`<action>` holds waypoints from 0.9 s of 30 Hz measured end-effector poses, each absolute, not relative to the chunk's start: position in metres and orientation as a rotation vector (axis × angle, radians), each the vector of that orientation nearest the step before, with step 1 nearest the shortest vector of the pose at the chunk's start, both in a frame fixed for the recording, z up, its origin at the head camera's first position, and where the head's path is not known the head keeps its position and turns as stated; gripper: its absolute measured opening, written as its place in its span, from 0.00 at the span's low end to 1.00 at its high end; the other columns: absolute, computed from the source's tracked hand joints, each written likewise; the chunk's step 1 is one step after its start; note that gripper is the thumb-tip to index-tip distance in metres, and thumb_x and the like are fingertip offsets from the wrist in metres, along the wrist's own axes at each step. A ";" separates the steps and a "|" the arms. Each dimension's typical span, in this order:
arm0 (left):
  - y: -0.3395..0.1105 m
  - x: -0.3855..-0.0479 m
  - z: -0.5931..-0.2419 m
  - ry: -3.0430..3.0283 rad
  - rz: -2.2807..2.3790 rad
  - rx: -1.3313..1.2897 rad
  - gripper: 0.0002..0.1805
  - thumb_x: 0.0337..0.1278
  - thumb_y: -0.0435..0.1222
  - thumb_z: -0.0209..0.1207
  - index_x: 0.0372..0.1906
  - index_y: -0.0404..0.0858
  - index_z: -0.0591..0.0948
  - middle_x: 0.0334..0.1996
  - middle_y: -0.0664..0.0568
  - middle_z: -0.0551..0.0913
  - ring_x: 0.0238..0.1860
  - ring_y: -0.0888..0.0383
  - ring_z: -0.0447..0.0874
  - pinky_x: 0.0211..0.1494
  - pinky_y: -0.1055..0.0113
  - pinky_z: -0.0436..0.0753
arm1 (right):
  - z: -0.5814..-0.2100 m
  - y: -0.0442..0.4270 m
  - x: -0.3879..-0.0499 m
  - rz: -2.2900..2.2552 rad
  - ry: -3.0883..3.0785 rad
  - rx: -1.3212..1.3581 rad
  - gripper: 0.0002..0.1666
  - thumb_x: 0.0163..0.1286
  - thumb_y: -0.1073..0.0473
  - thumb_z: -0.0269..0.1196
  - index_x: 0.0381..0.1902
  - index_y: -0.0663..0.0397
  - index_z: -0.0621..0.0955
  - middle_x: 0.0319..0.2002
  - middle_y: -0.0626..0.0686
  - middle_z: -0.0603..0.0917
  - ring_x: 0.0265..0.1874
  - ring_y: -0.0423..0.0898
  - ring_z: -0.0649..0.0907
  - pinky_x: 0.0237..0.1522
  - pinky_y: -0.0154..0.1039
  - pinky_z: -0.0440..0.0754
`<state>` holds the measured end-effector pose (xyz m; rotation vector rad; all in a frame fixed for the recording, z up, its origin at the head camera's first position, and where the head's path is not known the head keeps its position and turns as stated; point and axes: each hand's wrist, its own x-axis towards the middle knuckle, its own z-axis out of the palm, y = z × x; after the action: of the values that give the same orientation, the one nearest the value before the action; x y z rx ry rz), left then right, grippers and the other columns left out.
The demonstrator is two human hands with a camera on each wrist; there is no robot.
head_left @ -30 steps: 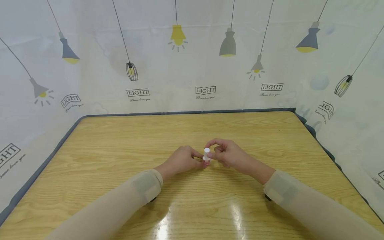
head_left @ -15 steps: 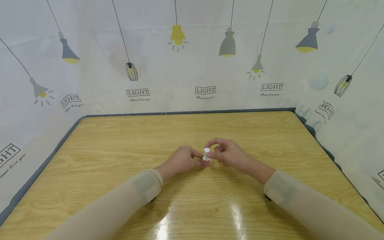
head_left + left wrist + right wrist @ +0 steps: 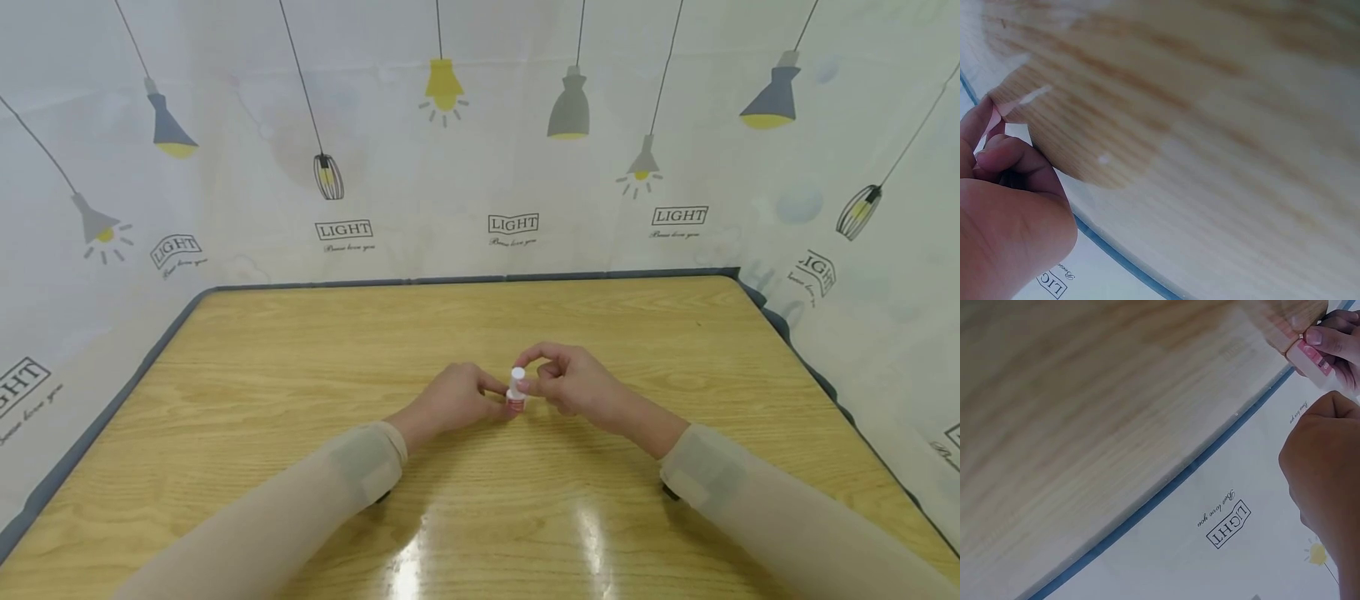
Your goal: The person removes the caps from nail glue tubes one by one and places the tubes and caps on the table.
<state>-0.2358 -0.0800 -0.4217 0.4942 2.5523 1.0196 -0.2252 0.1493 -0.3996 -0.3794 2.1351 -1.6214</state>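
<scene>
A small bottle with a red-and-white label and a tall white cap stands upright on the wooden table. My left hand pinches its lower body from the left, thumb and finger low by the tabletop. From the other side, my right hand grips the cap between thumb and curved index finger. In the right wrist view the label of the bottle shows beside the left fingers, while the right hand hides part of the cap. The left wrist view mostly hides the bottle behind the left hand.
A pale backdrop printed with hanging lamps and "LIGHT" lettering surrounds the table at the back and sides. Dark blue edging runs along the table's rim. Light glares off the wood near the front.
</scene>
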 end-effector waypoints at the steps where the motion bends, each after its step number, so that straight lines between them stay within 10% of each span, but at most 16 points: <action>1: -0.080 -0.235 -0.422 2.554 1.019 0.498 0.16 0.61 0.49 0.75 0.52 0.51 0.93 0.29 0.61 0.86 0.26 0.60 0.61 0.34 0.65 0.66 | -0.399 0.149 -0.225 -1.625 2.135 -0.375 0.17 0.77 0.57 0.69 0.60 0.52 0.81 0.19 0.43 0.64 0.15 0.41 0.58 0.20 0.35 0.60; 17: -0.081 -0.235 -0.421 2.546 1.019 0.478 0.16 0.62 0.50 0.75 0.52 0.51 0.93 0.33 0.60 0.90 0.26 0.59 0.62 0.35 0.65 0.68 | -0.397 0.152 -0.229 -1.609 2.219 -0.315 0.17 0.73 0.54 0.73 0.56 0.50 0.84 0.17 0.43 0.62 0.15 0.42 0.58 0.20 0.36 0.59; 27: -0.081 -0.236 -0.423 2.579 0.996 0.505 0.17 0.60 0.53 0.75 0.51 0.55 0.93 0.50 0.59 0.93 0.43 0.60 0.79 0.50 0.63 0.77 | -0.391 0.160 -0.231 -1.548 2.401 -0.305 0.15 0.69 0.50 0.75 0.51 0.45 0.86 0.18 0.44 0.65 0.15 0.42 0.62 0.20 0.34 0.60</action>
<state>-0.2360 -0.0810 -0.4228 0.5045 2.5789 0.9956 -0.2314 0.1600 -0.3910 -0.3047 2.4011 -1.5481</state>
